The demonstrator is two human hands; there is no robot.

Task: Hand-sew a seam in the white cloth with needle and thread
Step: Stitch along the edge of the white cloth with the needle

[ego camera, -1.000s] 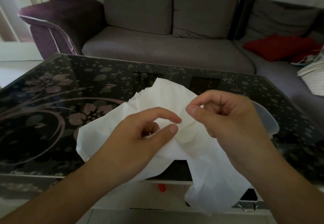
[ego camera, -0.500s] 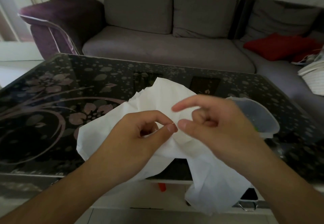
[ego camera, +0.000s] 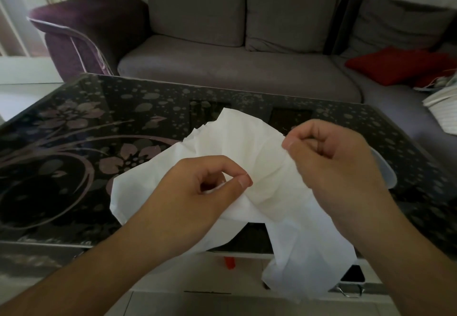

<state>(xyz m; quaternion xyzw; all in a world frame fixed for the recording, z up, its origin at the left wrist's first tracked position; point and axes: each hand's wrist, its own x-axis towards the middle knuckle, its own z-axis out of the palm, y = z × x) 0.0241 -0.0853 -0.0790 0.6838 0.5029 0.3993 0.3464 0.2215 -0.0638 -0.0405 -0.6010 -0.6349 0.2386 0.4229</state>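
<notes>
The white cloth point(ego camera: 249, 140) lies crumpled on the black flowered glass table point(ego camera: 74, 157), and one end hangs over the table's near edge. My left hand point(ego camera: 197, 192) pinches a fold of the cloth between thumb and forefinger. My right hand point(ego camera: 329, 157) is raised to the right of that pinch, its thumb and forefinger pressed together over the cloth's upper right edge. A thin glint that looks like the needle point(ego camera: 284, 130) pokes out just above those fingertips. I cannot make out the thread.
A clear plastic container point(ego camera: 387, 174) sits on the table, mostly behind my right hand. A grey sofa point(ego camera: 235, 68) with a red cushion point(ego camera: 395, 68) runs behind the table. A small red object point(ego camera: 230, 262) lies on the floor below the table's near edge.
Half a second ago my right hand's fingertips met my left thumb at the pinched fold. They have since pulled away up and to the right. My left hand has stayed still.
</notes>
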